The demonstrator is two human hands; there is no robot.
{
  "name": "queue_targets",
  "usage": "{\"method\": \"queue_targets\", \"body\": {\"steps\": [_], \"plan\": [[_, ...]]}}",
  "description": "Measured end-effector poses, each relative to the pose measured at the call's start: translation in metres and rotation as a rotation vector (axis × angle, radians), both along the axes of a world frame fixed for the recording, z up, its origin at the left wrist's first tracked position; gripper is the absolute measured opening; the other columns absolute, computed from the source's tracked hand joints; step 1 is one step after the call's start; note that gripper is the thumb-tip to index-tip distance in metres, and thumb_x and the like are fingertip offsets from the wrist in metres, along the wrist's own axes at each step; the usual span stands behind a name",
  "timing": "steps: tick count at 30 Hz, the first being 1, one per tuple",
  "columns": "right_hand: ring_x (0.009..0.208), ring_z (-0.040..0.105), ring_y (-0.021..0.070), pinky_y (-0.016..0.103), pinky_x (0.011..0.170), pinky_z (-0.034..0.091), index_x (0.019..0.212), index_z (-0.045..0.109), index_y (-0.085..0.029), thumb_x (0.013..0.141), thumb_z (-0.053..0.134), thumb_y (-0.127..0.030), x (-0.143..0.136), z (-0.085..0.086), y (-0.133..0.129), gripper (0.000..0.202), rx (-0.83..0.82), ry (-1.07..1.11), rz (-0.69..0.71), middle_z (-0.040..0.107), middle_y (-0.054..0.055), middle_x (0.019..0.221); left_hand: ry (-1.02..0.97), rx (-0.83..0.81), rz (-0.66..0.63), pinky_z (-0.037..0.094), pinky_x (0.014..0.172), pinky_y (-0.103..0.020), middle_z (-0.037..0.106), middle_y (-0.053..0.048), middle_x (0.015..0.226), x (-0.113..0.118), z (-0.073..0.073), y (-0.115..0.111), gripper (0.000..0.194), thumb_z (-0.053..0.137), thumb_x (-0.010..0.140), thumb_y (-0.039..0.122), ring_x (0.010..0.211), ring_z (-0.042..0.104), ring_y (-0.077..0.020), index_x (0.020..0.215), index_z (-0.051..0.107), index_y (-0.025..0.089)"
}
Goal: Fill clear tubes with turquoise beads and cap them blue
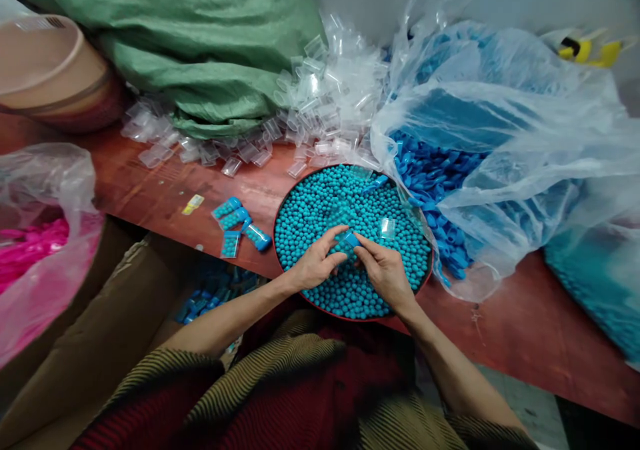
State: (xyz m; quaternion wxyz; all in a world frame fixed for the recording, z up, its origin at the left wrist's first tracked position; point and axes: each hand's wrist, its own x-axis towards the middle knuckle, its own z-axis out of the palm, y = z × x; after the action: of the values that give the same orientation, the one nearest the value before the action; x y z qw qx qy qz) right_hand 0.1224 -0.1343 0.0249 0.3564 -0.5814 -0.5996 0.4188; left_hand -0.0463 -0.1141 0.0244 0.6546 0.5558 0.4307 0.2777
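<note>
Striped clothing (270,377) lies just below the round tray (275,233); above the tray, our left grip (314,263) holds a small bottle (342,244), our right grip (387,273) pinching its blue cap (352,239). Slipping fingers or a crooked cap could spill beads (345,303).

hands (314,263): two, centre
held box (345,242): one, centre, between the hands
tray (276,242): one, centre
beads (310,210): too many to count, centre
loose box (387,229): one, on the beads, right of centre
filled boxes (257,237): four, left of centre
clear boxes (335,103): too many to count, top centre
blue caps (430,177): too many to count, right
pink pieces (33,243): uncountable, left edge
sack (215,43): one, upper left
bucket (55,70): one, upper left
sticker (193,204): one, left
</note>
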Motion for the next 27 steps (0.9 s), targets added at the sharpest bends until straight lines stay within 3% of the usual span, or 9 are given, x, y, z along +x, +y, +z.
{"method": "queue_targets", "body": {"steps": [4,10,13,17,21,24,27], "plan": [[0.055,0.057,0.0131,0.026,0.058,0.049,0.115,0.066,-0.020,0.087,0.047,-0.034,-0.001,0.004,0.000,0.036,0.007,-0.019,0.046,0.061,-0.002,0.058,-0.031,-0.026,-0.002,0.036,0.042,-0.017,0.050,0.003,0.074,-0.001,0.002,0.001,0.057,0.049,0.082,0.024,0.046,0.045,-0.0044,0.136,0.032,0.019],[0.054,0.057,0.0129,0.025,0.057,0.048,0.104,0.071,-0.020,0.084,0.052,-0.035,0.000,0.005,0.001,0.031,0.023,0.022,-0.017,0.061,-0.002,0.057,-0.057,0.031,-0.022,0.035,0.044,-0.018,0.054,0.002,0.075,-0.003,0.000,0.000,0.057,0.049,0.083,0.025,0.047,0.044,-0.0043,0.138,0.034,0.020],[0.052,0.057,0.0124,0.024,0.055,0.048,0.102,0.072,-0.021,0.085,0.051,-0.032,0.004,0.006,0.001,0.029,0.050,0.005,0.046,0.061,-0.002,0.055,-0.062,0.026,-0.021,0.035,0.043,-0.018,0.055,0.002,0.076,-0.003,-0.001,-0.001,0.052,0.048,0.082,0.023,0.045,0.042,-0.0035,0.134,0.039,0.020],[0.052,0.056,0.0114,0.024,0.055,0.048,0.102,0.072,-0.020,0.084,0.052,-0.027,0.008,0.006,0.003,0.027,0.186,-0.063,0.194,0.063,-0.001,0.060,-0.034,0.090,0.060,0.040,0.050,-0.018,0.057,0.001,0.078,0.002,0.001,-0.006,0.041,0.049,0.082,0.022,0.050,0.044,-0.0044,0.122,0.048,0.019],[0.064,0.061,0.0129,0.026,0.063,0.050,0.108,0.069,-0.020,0.085,0.051,-0.024,0.011,0.007,0.003,0.029,0.278,-0.064,0.227,0.067,0.002,0.075,-0.005,0.148,0.162,0.043,0.053,-0.019,0.059,0.000,0.087,0.006,0.003,-0.007,0.033,0.050,0.082,0.022,0.054,0.047,-0.0042,0.114,0.051,0.019],[0.070,0.061,0.0128,0.028,0.066,0.052,0.110,0.067,-0.023,0.083,0.054,-0.025,0.019,0.013,0.005,0.030,0.171,0.013,0.277,0.066,0.005,0.093,-0.066,0.032,0.088,0.036,0.041,-0.016,0.054,0.004,0.076,0.002,0.004,-0.003,0.034,0.050,0.082,0.026,0.043,0.043,-0.0020,0.116,0.047,0.020],[0.056,0.058,0.0083,0.026,0.057,0.052,0.102,0.069,-0.023,0.082,0.058,-0.029,0.027,0.018,0.012,0.024,-0.042,0.210,0.294,0.063,0.004,0.092,-0.135,-0.058,-0.038,0.034,0.036,-0.014,0.047,0.007,0.066,-0.005,0.004,0.001,0.037,0.051,0.083,0.031,0.040,0.048,-0.0039,0.117,0.041,0.021]]}}
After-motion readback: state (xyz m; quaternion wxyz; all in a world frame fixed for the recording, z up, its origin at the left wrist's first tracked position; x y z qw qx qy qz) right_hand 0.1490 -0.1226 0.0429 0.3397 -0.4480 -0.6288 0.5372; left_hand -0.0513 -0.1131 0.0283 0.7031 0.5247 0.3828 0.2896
